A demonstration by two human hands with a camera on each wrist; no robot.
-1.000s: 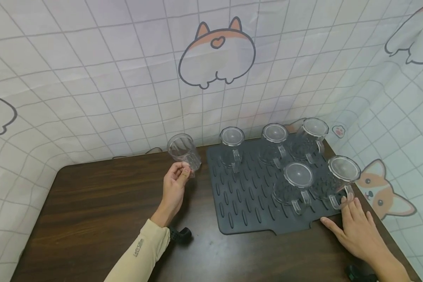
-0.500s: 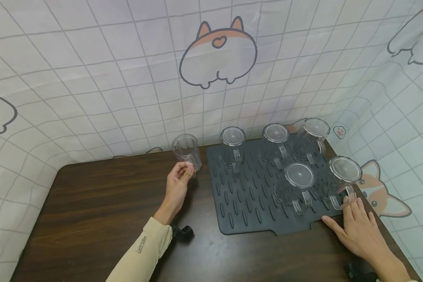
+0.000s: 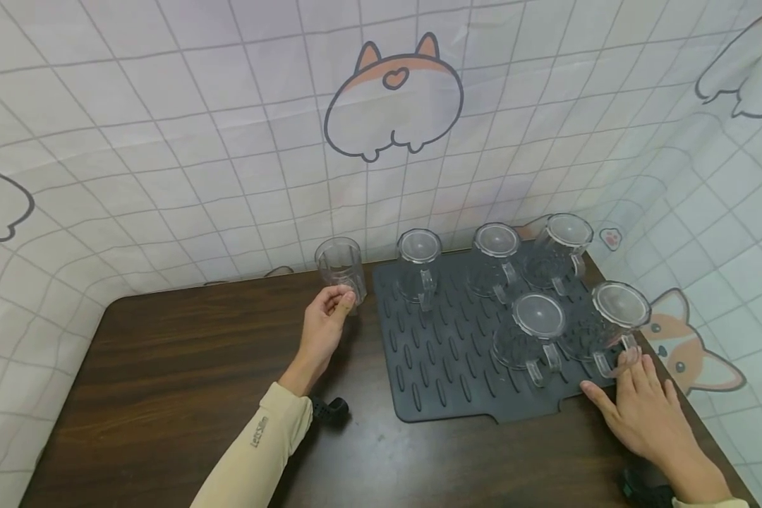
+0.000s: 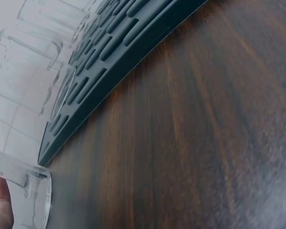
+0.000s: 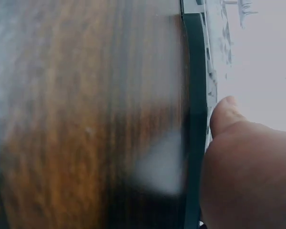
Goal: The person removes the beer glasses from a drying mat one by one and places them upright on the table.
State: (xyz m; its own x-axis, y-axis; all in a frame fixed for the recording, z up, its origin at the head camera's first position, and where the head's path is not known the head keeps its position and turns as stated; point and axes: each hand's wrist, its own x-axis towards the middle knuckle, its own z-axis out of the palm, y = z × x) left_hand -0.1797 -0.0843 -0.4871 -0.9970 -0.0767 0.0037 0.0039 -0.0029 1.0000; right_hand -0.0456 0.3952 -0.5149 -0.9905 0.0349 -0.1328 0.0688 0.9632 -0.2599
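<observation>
In the head view my left hand (image 3: 324,321) pinches the handle of a clear glass mug (image 3: 341,258), mouth up at the table's back edge, just left of the dark drying mat (image 3: 419,398). The left wrist view catches the lower part of that mug (image 4: 38,195) and some fingers (image 4: 2,198). I cannot tell whether its base touches the table. My right hand (image 3: 650,413) lies with straight fingers by the mat's front right corner. Its fingertips are at the handle of the front right upturned glass mug (image 3: 621,305); contact is unclear. Only part of the hand (image 5: 248,176) shows in the right wrist view.
Several glass mugs stand upside down on the ridged mat, among them a back left mug (image 3: 418,247), a back middle mug (image 3: 495,241) and a front mug (image 3: 538,317). The brown wooden table (image 3: 184,374) meets a tile-patterned wall covering (image 3: 228,176) behind and at the right.
The glass mug in my left hand has moved slightly right, towards the mat, and tilted more upright. My right hand has stayed almost still.
</observation>
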